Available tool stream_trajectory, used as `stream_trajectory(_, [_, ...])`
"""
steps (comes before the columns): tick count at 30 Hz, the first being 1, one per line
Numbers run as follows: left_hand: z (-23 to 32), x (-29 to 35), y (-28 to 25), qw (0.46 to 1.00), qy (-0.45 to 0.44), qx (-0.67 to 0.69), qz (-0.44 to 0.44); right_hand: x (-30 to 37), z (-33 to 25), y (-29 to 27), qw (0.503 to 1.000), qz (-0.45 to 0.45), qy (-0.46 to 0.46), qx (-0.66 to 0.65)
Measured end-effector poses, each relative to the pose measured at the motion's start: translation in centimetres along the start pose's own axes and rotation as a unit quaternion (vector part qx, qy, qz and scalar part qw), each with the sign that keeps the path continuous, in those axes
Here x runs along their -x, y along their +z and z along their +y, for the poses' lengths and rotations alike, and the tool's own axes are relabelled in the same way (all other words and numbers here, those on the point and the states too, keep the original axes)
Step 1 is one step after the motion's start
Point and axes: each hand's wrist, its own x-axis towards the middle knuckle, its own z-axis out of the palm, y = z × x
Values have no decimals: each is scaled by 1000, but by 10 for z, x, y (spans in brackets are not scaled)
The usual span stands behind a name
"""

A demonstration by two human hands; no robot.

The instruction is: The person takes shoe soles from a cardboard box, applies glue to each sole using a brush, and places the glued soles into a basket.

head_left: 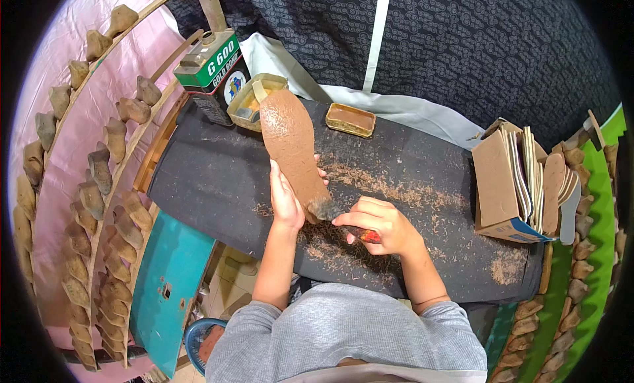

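Grey shirt [350,337] nearest; your left hand [287,199] clasps sole [288,145], right hand [380,226] pinches brush [323,209]; dipping glossy sole could pick up shavings [396,186].

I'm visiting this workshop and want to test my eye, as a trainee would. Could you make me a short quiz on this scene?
1. Which hand holds the sole?
2. True or false: the can stands at the right end of the table.
3. Fill in: loose brown ____ litter the dark tabletop.

Key:
1. The left hand; the right hand has the brush.
2. False: left end.
3. Shavings.
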Motion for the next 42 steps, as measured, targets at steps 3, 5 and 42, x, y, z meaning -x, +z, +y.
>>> stream_trajectory(3, [3, -2, 0, 999, 28, -22, 17, -5, -3, -2, 1000, 11, 0, -2])
stream_trajectory(5, [0, -2, 2, 999, 33, -27, 20, -11, -5, -3, 997, 72, -14, 31])
stream_trajectory(42, [9, 44, -22, 985, -163, -35, -38, -28, -1, -15, 975, 150, -86, 142])
